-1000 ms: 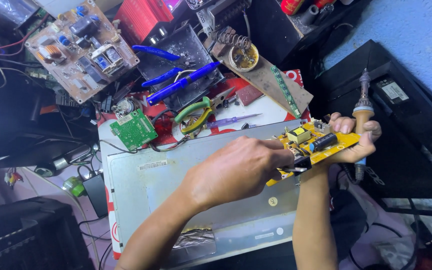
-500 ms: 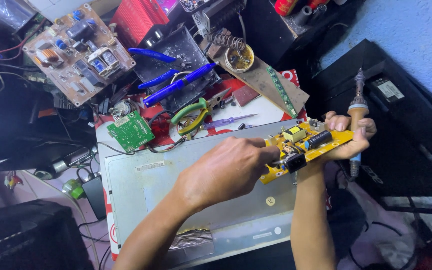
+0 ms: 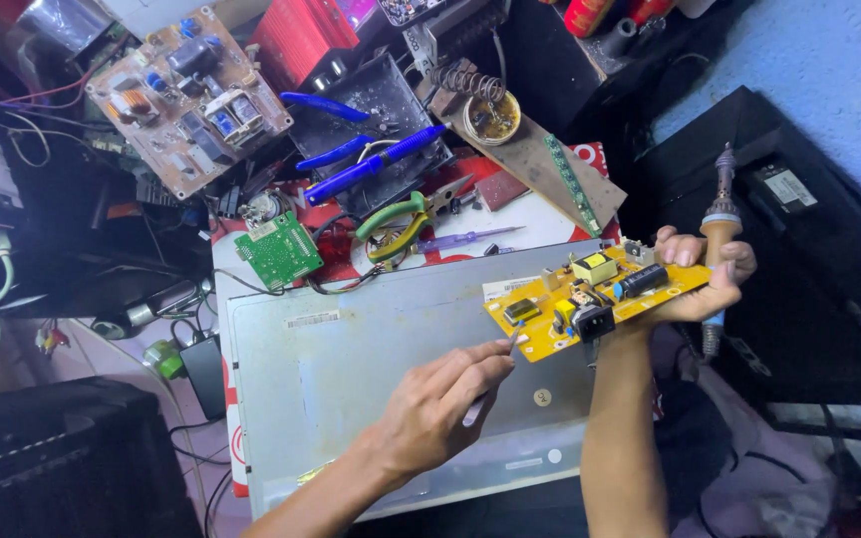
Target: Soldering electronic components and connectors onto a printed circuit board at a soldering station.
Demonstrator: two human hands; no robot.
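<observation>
Yellow circuit board point(image 3: 590, 299) and soldering iron point(image 3: 717, 234) share your right hand point(image 3: 695, 284); left hand point(image 3: 440, 403) fingers pinch a thin tool point(image 3: 485, 394) at its edge.

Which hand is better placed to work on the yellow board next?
Likely the left hand: its thin tool tip sits at the yellow circuit board edge. The right hand is occupied holding board and soldering iron.

Bright, even light w/ soft shadows; sharp centre, slight edge distortion.

Three circuit boards: yellow board point(image 3: 590, 299) at three o'clock, green board point(image 3: 279, 249) and brown board point(image 3: 186, 95) at eleven, one soldering iron point(image 3: 717, 224), two hands, left hand point(image 3: 440, 403), right hand point(image 3: 705, 284)
</observation>
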